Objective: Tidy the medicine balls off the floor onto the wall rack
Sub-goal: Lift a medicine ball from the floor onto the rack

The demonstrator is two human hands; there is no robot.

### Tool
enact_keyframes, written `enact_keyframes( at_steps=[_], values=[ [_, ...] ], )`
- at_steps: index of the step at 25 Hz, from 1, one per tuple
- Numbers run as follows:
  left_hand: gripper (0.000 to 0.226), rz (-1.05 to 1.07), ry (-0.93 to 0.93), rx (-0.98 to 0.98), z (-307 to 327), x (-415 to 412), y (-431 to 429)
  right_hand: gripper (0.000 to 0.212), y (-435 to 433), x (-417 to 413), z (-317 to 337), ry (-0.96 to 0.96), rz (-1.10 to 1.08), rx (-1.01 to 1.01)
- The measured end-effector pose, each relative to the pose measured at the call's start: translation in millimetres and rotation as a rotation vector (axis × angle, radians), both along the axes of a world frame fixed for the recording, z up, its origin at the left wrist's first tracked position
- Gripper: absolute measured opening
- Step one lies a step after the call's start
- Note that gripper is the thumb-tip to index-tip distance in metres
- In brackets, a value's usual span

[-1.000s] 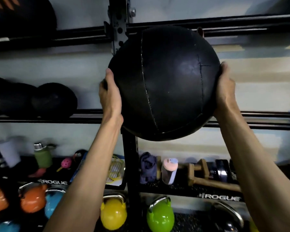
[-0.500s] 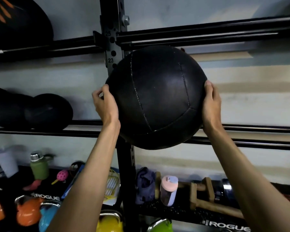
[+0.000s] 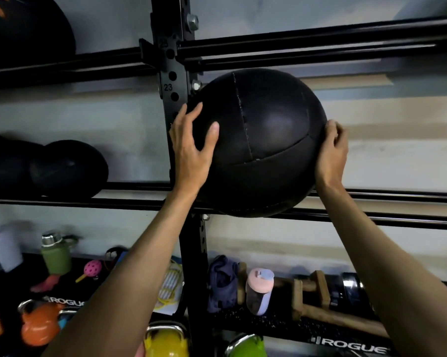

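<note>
I have the black medicine ball sitting on the two rails of the middle shelf of the wall rack, just right of the black upright post. My left hand is spread flat on its left face, thumb forward over the leather; my right hand cups its right edge with the fingers curled behind. Both touch the ball, one on each side, well apart from each other.

The post stands tight against the ball's left side, my left fingers between them. The upper shelf rails run close above the ball. On the same shelf to the left, past the post, two dark slam balls lie touching each other. Up at the top left corner sits another black ball with orange marks.

Below, a lower shelf holds a green bottle with a steel cap, a pink perforated ball, a bundled blue cloth, a pink-lidded shaker bottle and wooden parallettes. Under it hang kettlebells: orange, yellow and green.

The post carries stamped hole numbers, "25" and "23". The lower shelf edge reads "ROGUE" in white on both sides of the post, partly cut off by my forearms.
</note>
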State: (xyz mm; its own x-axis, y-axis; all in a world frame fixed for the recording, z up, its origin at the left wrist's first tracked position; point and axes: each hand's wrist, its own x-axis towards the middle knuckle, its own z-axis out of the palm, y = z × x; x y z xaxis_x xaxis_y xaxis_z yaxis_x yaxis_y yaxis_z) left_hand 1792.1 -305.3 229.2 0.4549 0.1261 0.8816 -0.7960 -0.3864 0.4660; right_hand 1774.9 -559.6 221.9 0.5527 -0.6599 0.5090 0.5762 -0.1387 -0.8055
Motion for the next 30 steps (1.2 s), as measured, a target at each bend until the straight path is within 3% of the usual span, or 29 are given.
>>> enact_keyframes(
  at_steps=[4,8,11,14,17,20,23,27,30],
  values=[
    [0.058,0.100,0.082,0.004,12,12,-9,0.053,17,0,-34,-0.079,-0.120,-0.219],
    [0.063,0.300,0.097,0.113,10,12,-25,0.064,3,12,-30,0.088,-0.093,-0.251],
    [0.065,0.214,0.021,0.253,-33,11,-33,0.069,-14,20,-26,0.200,-0.076,-0.289],
    [0.066,0.166,0.039,0.263,-35,13,-30,0.072,-16,17,-26,0.221,-0.050,-0.334],
    [0.063,0.188,0.047,0.195,-38,1,-24,0.060,-5,-8,-42,0.179,-0.149,-0.290],
    [0.039,0.231,0.011,0.103,-107,-18,-14,0.029,25,-52,-103,0.096,-0.202,-0.339],
    [0.022,0.187,0.236,0.204,-217,-45,-1,0.017,62,-93,-183,0.185,-0.070,-0.432],
    [0.011,0.097,0.642,0.372,-361,-98,24,0.021,98,-127,-321,0.573,0.013,-0.536],
    [0.007,0.046,0.951,0.526,-434,-136,46,0.019,125,-163,-403,0.791,0.105,-0.576]
  ],
)
